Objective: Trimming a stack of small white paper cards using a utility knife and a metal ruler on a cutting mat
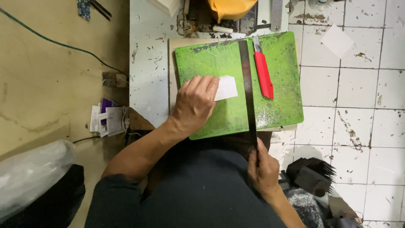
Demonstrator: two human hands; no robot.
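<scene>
A green cutting mat (278,105) lies on a board in front of me. My left hand (194,103) presses down on a small stack of white paper pieces (226,87) near the mat's middle. A long dark metal ruler (247,90) runs front to back across the mat, just right of the paper. My right hand (262,169) grips the ruler's near end, below the mat's front edge. To the right of the ruler, a red utility knife (263,74) lies on the mat, untouched.
A white worn table (147,63) carries the board. A yellow object (231,8) and clutter sit at the back. A white paper square (337,41) rests on the tiled floor at right. Paper scraps (107,118) lie left; black pieces (312,173) pile near my right elbow.
</scene>
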